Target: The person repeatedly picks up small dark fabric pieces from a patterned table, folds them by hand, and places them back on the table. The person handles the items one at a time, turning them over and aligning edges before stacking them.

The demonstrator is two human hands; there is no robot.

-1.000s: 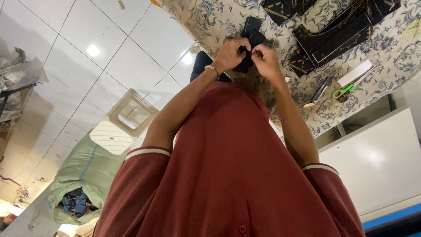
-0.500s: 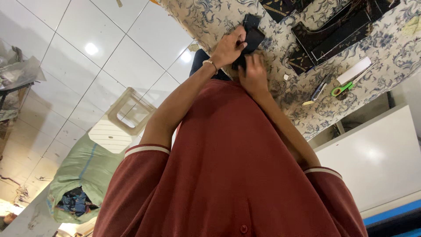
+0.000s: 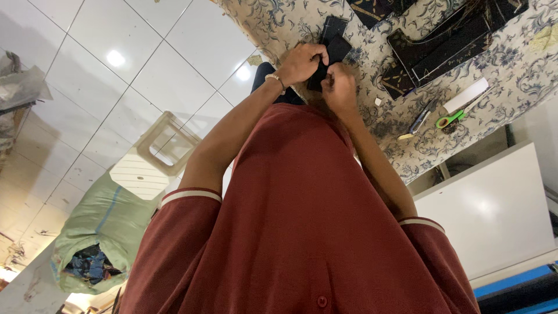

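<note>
Over the flower-patterned table [image 3: 273,23], both hands pinch a small black piece of material [image 3: 332,52]; left hand [image 3: 302,61] curls its fingers shut on its upper edge; right hand [image 3: 340,90], loosely fisted, grips its lower part; green-handled scissors [image 3: 450,120] lie well apart, rightward.

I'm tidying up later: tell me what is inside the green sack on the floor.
The green sack gapes at its mouth, showing dark blue and black cloth scraps. What lies deeper is covered by the sack's wall and cannot be seen.
</note>
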